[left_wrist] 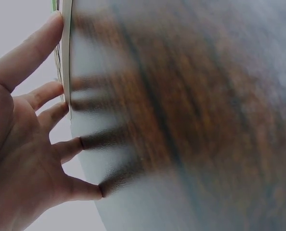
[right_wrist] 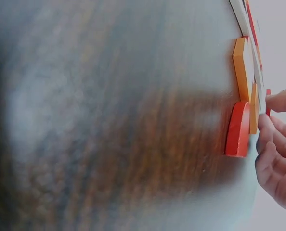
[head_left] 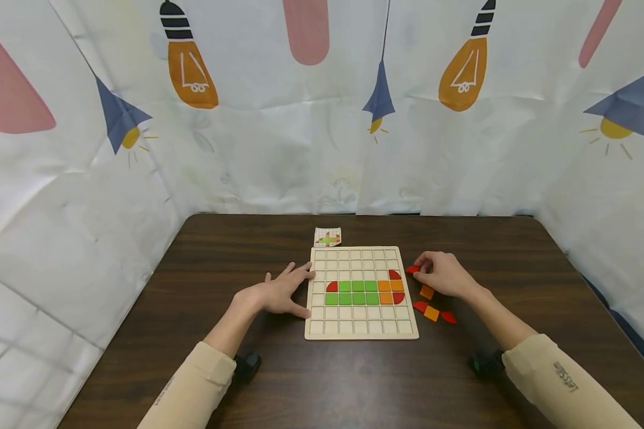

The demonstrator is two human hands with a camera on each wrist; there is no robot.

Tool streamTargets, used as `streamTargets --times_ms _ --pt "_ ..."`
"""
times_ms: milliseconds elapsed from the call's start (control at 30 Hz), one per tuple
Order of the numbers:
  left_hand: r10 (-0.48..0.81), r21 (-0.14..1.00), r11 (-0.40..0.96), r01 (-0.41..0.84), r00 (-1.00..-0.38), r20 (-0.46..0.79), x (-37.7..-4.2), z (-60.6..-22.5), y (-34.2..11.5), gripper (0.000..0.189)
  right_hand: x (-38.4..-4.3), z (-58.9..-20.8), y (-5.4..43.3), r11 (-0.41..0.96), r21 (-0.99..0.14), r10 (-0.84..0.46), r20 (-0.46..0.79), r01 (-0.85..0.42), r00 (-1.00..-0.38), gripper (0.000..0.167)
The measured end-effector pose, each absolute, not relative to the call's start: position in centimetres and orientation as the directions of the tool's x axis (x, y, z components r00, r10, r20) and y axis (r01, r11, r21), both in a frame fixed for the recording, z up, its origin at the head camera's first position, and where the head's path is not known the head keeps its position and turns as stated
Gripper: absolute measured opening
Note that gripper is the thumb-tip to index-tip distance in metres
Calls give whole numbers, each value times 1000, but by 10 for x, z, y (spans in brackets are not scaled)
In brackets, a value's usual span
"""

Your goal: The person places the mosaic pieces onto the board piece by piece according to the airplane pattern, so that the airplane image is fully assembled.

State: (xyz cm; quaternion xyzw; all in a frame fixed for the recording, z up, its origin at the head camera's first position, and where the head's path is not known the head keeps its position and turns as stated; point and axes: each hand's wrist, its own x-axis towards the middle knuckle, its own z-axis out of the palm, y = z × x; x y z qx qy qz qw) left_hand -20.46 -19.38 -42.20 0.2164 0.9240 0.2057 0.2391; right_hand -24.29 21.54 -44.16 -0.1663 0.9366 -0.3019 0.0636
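Observation:
A pale wooden grid board point(head_left: 359, 328) lies on the table, bearing green square tiles point(head_left: 358, 298), orange square tiles point(head_left: 384, 292) and red quarter-round tiles point(head_left: 331, 286). My left hand point(head_left: 279, 292) has its fingers spread, with thumb and fingertips touching the board's left edge. Just past the right edge, my right hand point(head_left: 442, 275) pinches a red quarter-round tile point(head_left: 412, 269) between thumb and fingers. In the right wrist view only a sliver of that tile point(right_wrist: 268, 92) shows; the fingers hide the remainder.
Loose orange squares point(head_left: 432, 313) and red quarter-round tiles point(head_left: 448, 317) lie right of the board, below the right hand. A small pattern card point(head_left: 327, 237) lies behind the board's upper left. The dark wooden table point(head_left: 343, 381) meets a printed curtain point(head_left: 279, 161) at the back.

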Motion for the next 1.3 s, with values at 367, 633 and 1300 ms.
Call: streamTargets --times_ms 367,633,1300 --pt "499 485 822 299 -788 -359 -205 -421 -194 89 -240 -434 200 710 -600 -411 74 -370 -909 20" --pt "500 492 817 300 -792 -349 -205 -423 -194 90 -235 -432 183 683 -619 -417 104 -387 -903 20" --pt "503 500 814 297 -791 -348 -205 -423 -193 90 -229 -431 130 612 -654 -517 93 -443 -851 18"
